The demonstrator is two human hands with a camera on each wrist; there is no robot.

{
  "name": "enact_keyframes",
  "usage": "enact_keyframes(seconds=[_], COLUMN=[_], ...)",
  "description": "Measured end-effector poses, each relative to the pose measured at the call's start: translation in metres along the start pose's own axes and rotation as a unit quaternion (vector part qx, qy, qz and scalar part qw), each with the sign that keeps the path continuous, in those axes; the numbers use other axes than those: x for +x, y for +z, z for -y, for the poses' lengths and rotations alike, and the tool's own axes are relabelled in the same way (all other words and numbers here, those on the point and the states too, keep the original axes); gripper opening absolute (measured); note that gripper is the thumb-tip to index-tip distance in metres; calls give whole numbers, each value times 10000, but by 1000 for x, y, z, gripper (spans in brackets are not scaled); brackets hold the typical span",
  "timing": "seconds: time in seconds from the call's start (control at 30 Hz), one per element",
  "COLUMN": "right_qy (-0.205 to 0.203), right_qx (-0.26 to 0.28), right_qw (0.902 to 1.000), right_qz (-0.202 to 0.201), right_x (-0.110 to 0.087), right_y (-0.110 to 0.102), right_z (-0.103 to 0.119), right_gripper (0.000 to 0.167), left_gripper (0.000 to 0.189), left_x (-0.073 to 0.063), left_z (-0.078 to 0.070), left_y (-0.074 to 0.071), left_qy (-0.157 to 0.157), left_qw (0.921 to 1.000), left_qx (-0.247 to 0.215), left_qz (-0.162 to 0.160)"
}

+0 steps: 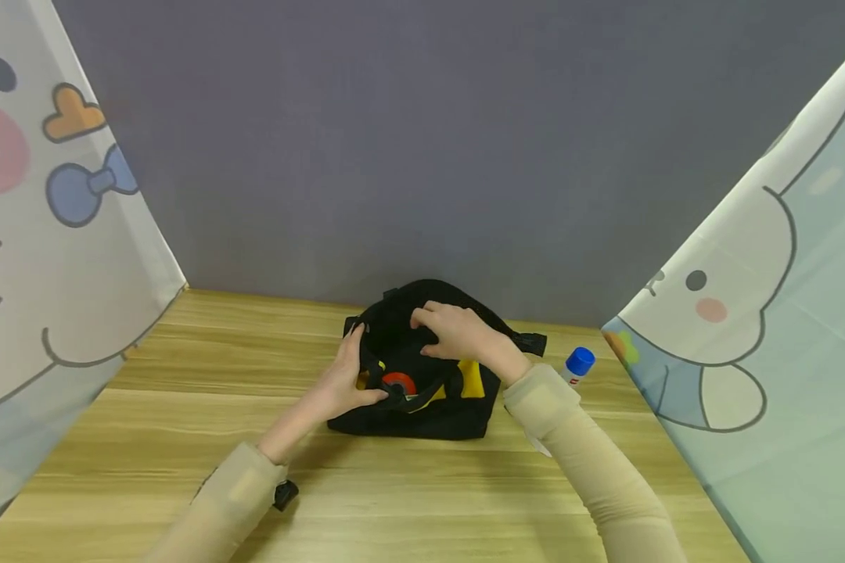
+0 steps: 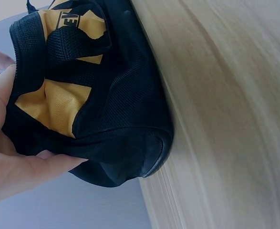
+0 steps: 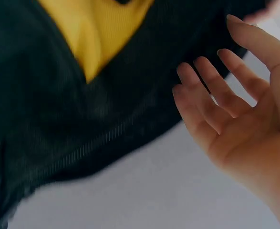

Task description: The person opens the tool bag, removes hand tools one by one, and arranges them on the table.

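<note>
A black and yellow zippered tool bag (image 1: 411, 424) stands on the wooden table with its mouth spread wide. My left hand (image 1: 339, 385) grips the bag's left end, fingers at the rim and thumb over the front edge. In the left wrist view, the thumb and fingers hold the black fabric of the bag (image 2: 125, 90). Over the opening hovers my right hand (image 1: 458, 332), fingers loosely bent and apart, nothing in them. The right wrist view puts that hand (image 3: 244, 109) beside the zippered edge. A red round thing (image 1: 399, 381) shows inside the bag, partly hidden by its front rim.
Right of the bag stands a white container with a blue cap (image 1: 580, 360), partly behind the right sleeve. A small black object (image 1: 285, 494) lies by the left sleeve. A grey panel (image 1: 408, 156) rises behind the wooden table (image 1: 408, 500), with cartoon-printed sheets at both sides.
</note>
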State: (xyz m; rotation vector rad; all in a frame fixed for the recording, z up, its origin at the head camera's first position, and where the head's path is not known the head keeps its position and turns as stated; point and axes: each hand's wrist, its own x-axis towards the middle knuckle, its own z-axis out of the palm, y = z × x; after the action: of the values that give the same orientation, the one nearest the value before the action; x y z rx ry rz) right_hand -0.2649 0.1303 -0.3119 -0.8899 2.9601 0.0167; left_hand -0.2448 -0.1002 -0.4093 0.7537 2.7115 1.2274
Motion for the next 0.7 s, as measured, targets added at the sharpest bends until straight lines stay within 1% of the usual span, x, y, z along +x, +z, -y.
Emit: enact_keyframes(seconds=[0.13, 0.23, 0.3, 0.43, 0.7], right_qy=[-174, -187, -160, -118, -134], right_qx=[-37, -97, -92, 11, 14], right_qw=[9988, 9965, 9952, 9935, 9924], right_qz=[459, 804, 964, 1135, 1224], right_x=[13, 22, 26, 32, 38], right_y=[18, 30, 37, 47, 57], right_z=[10, 15, 18, 23, 25], right_gripper=[42, 42, 42, 39, 40], left_gripper=[113, 113, 113, 113, 114], left_x=[0, 0, 0, -1, -1], left_z=[1, 1, 1, 0, 1], left_y=[1, 2, 2, 3, 2], left_qy=[1, -94, -167, -227, -195], left_qw=[10000, 9999, 9998, 9997, 9997], left_qx=[-7, -42, -65, -121, -176], left_qz=[-11, 16, 28, 28, 33])
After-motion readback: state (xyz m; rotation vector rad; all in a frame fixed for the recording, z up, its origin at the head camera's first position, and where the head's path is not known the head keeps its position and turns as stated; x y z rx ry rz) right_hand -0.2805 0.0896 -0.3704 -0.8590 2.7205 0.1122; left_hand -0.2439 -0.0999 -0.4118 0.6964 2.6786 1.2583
